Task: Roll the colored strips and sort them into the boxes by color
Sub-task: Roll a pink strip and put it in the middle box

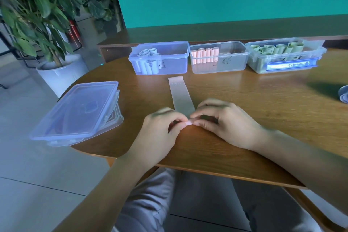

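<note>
A potted plant [33, 15] in a white pot stands on the floor at far left, beside the wooden bench [244, 137]. On the bench's left edge lies a stack of clear lids [75, 111], partly overhanging. Along the back of the bench, three clear boxes stand in a row: the blue-tinted box [160, 58] holds pale blue rolls and has a handwritten mark on its front, not readable; the middle box [219, 57] holds pink rolls [205, 54] lined up at its left end, also with an unreadable scrawl; the right box [286, 54] holds green rolls, with handwriting and a glowing blue label, neither legible.

The pink strip [181, 96] lies flat on the bench in front of the first two boxes, running toward the person; faint digits "15" show at its far end. The left hand [160, 130] and right hand [224, 120] both pinch its rolled near end with curled fingers.

A round object [343, 93] is cut off at the right edge.
</note>
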{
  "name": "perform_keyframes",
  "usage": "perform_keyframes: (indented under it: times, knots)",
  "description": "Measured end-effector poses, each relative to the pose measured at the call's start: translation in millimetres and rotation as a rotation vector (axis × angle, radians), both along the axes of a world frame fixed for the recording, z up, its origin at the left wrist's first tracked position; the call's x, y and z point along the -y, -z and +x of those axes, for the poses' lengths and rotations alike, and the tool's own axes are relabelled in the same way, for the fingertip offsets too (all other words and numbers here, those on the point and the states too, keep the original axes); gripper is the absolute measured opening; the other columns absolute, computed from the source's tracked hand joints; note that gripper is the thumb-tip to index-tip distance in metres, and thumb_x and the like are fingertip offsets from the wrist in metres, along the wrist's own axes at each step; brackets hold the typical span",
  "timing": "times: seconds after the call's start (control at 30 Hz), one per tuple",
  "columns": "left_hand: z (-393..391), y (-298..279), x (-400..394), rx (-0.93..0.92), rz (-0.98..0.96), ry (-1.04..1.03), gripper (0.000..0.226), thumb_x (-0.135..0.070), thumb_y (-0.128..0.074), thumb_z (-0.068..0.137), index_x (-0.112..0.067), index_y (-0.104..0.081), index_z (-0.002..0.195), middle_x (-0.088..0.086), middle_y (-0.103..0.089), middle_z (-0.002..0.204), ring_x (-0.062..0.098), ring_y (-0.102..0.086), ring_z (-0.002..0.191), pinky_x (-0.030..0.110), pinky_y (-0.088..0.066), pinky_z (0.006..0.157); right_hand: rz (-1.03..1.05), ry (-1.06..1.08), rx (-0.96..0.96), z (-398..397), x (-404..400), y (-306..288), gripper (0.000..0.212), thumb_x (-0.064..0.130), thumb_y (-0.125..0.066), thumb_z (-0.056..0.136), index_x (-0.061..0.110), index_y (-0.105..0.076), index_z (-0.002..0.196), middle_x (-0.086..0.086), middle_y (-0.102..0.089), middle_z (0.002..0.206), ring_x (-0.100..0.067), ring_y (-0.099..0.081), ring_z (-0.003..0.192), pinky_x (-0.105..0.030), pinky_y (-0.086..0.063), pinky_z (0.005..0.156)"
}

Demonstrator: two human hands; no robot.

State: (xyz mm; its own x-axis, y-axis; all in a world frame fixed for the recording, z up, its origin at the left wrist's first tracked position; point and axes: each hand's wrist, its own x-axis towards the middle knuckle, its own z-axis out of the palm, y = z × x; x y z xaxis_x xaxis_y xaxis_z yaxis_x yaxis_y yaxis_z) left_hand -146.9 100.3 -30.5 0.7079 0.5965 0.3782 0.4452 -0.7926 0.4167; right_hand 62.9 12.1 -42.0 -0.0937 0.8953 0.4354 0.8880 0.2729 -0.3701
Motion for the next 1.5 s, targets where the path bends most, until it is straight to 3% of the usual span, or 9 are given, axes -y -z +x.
perform_keyframes:
  times: [0.17, 0.4, 0.67, 0.8, 0.9, 1.0, 1.17, 1.33, 1.5]
  knots:
    - [1, 0, -2, -0.006, -0.004, -0.027, 0.018, -0.032, -0.061, 0.098, -0.031, -0.073, 0.111, -0.015, -0.064, 0.11, 0.003, -0.057, 0.095, 0.019, -0.045, 0.091, -0.035, 0.009, 0.0, 3, -5, -1, 0.024, 0.041, -0.056, 0.1, 0.036, -0.073, 0.116, 0.02, -0.06, 0.113, -0.001, -0.061, 0.101, -0.035, -0.055, 0.084]
    - [4, 0, -8, -0.01, -0.01, -0.039, 0.008, -0.03, -0.066, 0.094, -0.031, -0.072, 0.099, -0.019, -0.058, 0.093, -0.001, -0.054, 0.086, 0.006, -0.038, 0.073, -0.052, 0.042, 0.007, 3, -8, 0, 0.031, 0.045, -0.048, 0.101, 0.036, -0.071, 0.118, 0.021, -0.057, 0.114, -0.001, -0.06, 0.099, -0.036, -0.055, 0.081]
    - [6, 3, -17, -0.013, 0.027, -0.018, 0.022, -0.033, -0.054, 0.103, -0.029, -0.072, 0.113, -0.011, -0.067, 0.111, 0.006, -0.058, 0.099, 0.022, -0.045, 0.093, -0.045, 0.025, 0.047, 3, -11, -2, 0.024, 0.043, -0.053, 0.1, 0.038, -0.069, 0.118, 0.021, -0.054, 0.12, 0.0, -0.058, 0.099, -0.027, -0.053, 0.08]
    - [6, 3, -16, -0.011, 0.019, -0.062, 0.028, -0.033, -0.055, 0.101, -0.029, -0.067, 0.126, -0.012, -0.059, 0.122, 0.001, -0.052, 0.101, 0.01, -0.035, 0.091, -0.05, 0.047, 0.051, 5, -17, 0, 0.022, 0.039, -0.057, 0.101, 0.036, -0.068, 0.12, 0.02, -0.056, 0.119, -0.002, -0.059, 0.101, -0.023, -0.05, 0.08]
    - [5, 2, -14, -0.005, 0.002, -0.048, 0.024, -0.031, -0.06, 0.099, -0.031, -0.068, 0.121, -0.017, -0.058, 0.113, -0.001, -0.052, 0.09, -0.002, -0.032, 0.079, -0.052, 0.052, 0.047, 6, -21, 1, 0.021, 0.039, -0.056, 0.102, 0.037, -0.068, 0.119, 0.021, -0.057, 0.119, 0.0, -0.058, 0.101, -0.021, -0.047, 0.08]
    - [6, 2, -15, -0.029, -0.003, -0.034, 0.02, -0.034, -0.056, 0.1, -0.032, -0.068, 0.117, -0.018, -0.058, 0.114, -0.001, -0.052, 0.094, -0.003, -0.031, 0.08, -0.053, 0.055, 0.042, 7, -22, 1, 0.023, 0.04, -0.054, 0.102, 0.038, -0.068, 0.121, 0.02, -0.056, 0.119, 0.0, -0.057, 0.102, -0.021, -0.046, 0.08]
    - [10, 4, -23, -0.037, 0.02, -0.035, 0.023, -0.032, -0.051, 0.103, -0.029, -0.066, 0.12, -0.015, -0.059, 0.118, 0.002, -0.053, 0.103, 0.004, -0.034, 0.088, -0.02, 0.055, 0.049, 7, -24, 2, 0.028, 0.04, -0.051, 0.103, 0.035, -0.065, 0.127, 0.018, -0.054, 0.124, -0.005, -0.059, 0.108, -0.031, -0.055, 0.079]
    - [11, 6, -29, -0.03, 0.026, -0.044, 0.028, -0.032, -0.052, 0.103, -0.027, -0.066, 0.126, -0.012, -0.06, 0.123, 0.007, -0.056, 0.109, 0.025, -0.047, 0.099, -0.025, 0.04, 0.038, 9, -28, 2, 0.025, 0.039, -0.051, 0.102, 0.038, -0.066, 0.121, 0.022, -0.056, 0.122, -0.003, -0.06, 0.107, -0.036, -0.056, 0.081]
    - [12, 4, -31, -0.018, 0.023, -0.032, 0.024, -0.031, -0.058, 0.1, -0.031, -0.066, 0.122, -0.017, -0.057, 0.119, -0.002, -0.05, 0.098, 0.003, -0.035, 0.088, -0.048, 0.037, 0.048, 11, -35, 1, 0.025, 0.037, -0.051, 0.104, 0.038, -0.065, 0.124, 0.021, -0.059, 0.123, -0.003, -0.059, 0.111, -0.035, -0.056, 0.085]
